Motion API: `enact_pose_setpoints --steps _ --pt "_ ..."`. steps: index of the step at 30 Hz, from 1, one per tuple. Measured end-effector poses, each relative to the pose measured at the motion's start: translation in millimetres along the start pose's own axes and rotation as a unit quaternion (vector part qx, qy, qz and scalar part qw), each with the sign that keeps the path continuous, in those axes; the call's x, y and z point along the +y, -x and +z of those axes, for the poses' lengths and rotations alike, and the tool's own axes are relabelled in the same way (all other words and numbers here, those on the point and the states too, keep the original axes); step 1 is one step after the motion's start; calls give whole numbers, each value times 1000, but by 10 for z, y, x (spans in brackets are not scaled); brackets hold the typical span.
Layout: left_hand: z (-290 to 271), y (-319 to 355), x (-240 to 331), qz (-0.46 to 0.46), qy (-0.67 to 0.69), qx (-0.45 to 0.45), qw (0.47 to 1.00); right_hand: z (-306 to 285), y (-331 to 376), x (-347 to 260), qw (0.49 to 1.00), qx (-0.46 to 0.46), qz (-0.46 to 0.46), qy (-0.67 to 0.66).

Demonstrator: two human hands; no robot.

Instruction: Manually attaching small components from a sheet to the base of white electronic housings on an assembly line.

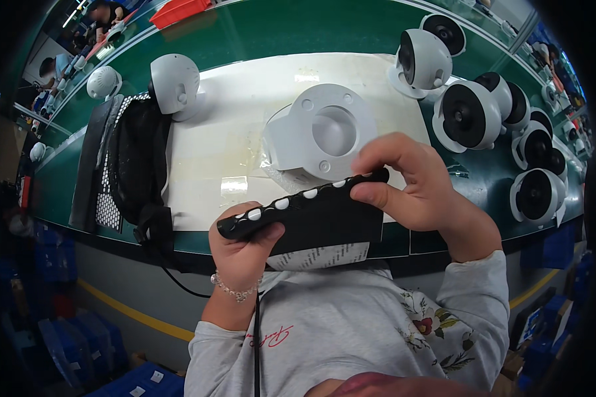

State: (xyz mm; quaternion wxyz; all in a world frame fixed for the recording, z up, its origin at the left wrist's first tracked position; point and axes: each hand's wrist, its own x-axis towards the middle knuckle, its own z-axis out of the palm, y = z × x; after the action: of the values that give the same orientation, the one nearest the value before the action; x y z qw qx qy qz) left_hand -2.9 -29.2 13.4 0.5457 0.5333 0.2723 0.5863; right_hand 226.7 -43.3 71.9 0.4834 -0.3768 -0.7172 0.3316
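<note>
My left hand (245, 248) is closed round the left end of a black sheet (331, 228), its upper edge bent into a curve dotted with several white round pads. At the sheet's right end, my right hand (414, 185) pinches that edge between thumb and forefinger; whether a single pad is between them cannot be made out. Just beyond the sheet lies a white round-based device (291, 135), base turned up, with a large round hollow in the middle and small round spots on its rim. Below the sheet, a printed white paper (324, 257) shows in part.
A white board (225, 99) covers part of the green table (265, 36). Several white fan-like units with black fronts, one of them a near unit (470, 116), stand at right. Another white unit (175, 83) and a black pouch (139, 159) are at left. A red tray (179, 12) sits far back.
</note>
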Motion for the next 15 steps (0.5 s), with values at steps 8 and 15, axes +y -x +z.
enact_pose_setpoints --steps 8,15 --pt "44 -11 -1 -26 -43 27 998 -35 -134 -22 943 15 -233 235" --pt "31 13 -43 -32 -92 -8 995 75 -58 11 952 -53 -197 230"
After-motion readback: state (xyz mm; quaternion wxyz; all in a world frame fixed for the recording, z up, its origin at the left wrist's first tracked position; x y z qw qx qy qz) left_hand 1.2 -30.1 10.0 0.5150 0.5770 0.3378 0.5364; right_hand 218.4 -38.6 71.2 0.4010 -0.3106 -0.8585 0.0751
